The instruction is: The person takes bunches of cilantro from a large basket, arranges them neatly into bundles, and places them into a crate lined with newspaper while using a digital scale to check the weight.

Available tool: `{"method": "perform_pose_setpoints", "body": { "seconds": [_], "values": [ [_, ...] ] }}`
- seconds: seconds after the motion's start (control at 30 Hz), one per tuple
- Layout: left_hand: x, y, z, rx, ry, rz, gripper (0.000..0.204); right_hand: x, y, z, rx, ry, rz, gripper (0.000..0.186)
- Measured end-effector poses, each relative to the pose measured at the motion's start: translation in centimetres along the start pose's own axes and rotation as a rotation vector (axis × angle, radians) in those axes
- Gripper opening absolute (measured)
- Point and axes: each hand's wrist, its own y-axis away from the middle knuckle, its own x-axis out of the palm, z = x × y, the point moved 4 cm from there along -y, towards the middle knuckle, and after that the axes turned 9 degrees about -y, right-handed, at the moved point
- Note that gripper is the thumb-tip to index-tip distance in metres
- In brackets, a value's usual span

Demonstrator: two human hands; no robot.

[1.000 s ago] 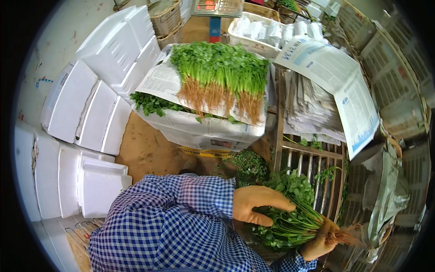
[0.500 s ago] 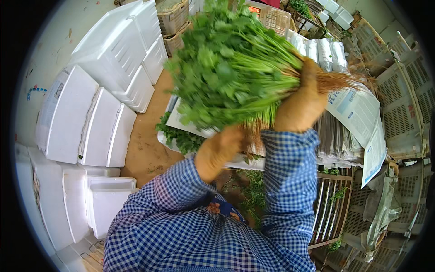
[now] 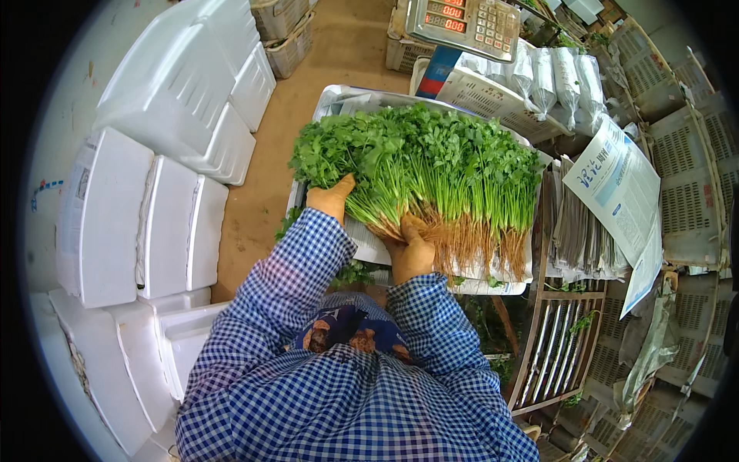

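From my remote station I record both forearms, in blue-and-white checked sleeves (image 3: pixel 289 266), reaching forward from the lower edge, the left slanting up and inward, the right bent more at the elbow. The left hand (image 3: pixel 331 202) lies at the left edge of a row of leafy greens (image 3: pixel 469 165), thumb extended over the stems; its fingers are covered by leaves, so I cannot tell whether it is closed. The right hand (image 3: pixel 411 250) grips the root end of the leftmost bunch (image 3: pixel 379 209), thumb on top, fingers hidden beneath. The row lies on printed paper (image 3: pixel 368 240) over a pale tray (image 3: pixel 332 94), leaves away from the wearer, brown roots (image 3: pixel 481 242) toward the wearer. As to markings, I note a weighing scale (image 3: pixel 462 27) beyond the tray with red lit digits and a labelled keypad; a white crate (image 3: pixel 496 100) bearing faint lettering; and, to the right, a newspaper sheet (image 3: pixel 612 185) with a large blue heading and finer columns, draped over stacked papers (image 3: pixel 577 223). White foam boxes (image 3: pixel 112 223) stand at left, one carrying a grey label too blurred to read.
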Motion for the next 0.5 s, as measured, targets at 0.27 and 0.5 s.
{"method": "perform_pose_setpoints", "body": {
  "seconds": [0.27, 0.5],
  "values": [
    [5.5, -2.6, -8.3, 0.0, -0.896, 0.003, 0.054, 1.7, 2.5, 2.1, -0.063, 0.678, 0.214, 0.046],
    [3.6, -5.2, -5.5, 0.499, -2.198, 0.298, 0.039, 2.9, 1.9, 9.6, -0.617, 1.112, 0.347, 0.035]
  ]
}}
